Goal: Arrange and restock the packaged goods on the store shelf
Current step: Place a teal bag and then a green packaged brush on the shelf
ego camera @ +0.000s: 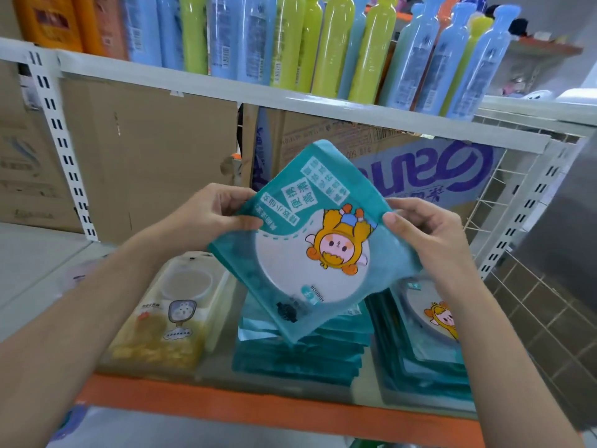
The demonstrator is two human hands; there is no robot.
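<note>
A teal packet (310, 240) with an orange cartoon figure and a round clear window is held upside down above the shelf. My left hand (213, 215) pinches its left edge. My right hand (423, 234) grips its right edge, thumb on the front. Below it lies a stack of teal packets (300, 354), and a second teal stack (426, 337) lies to the right, face up. A pale yellow packet (168, 315) with a clear window lies to the left on the shelf (226, 402), which has an orange front edge.
Cardboard boxes (151, 150) stand at the back of the shelf. Blue, green and orange bottles (290, 40) fill the white shelf above. A white wire side panel (513, 195) closes the right end. A slotted upright (61, 147) stands at the left.
</note>
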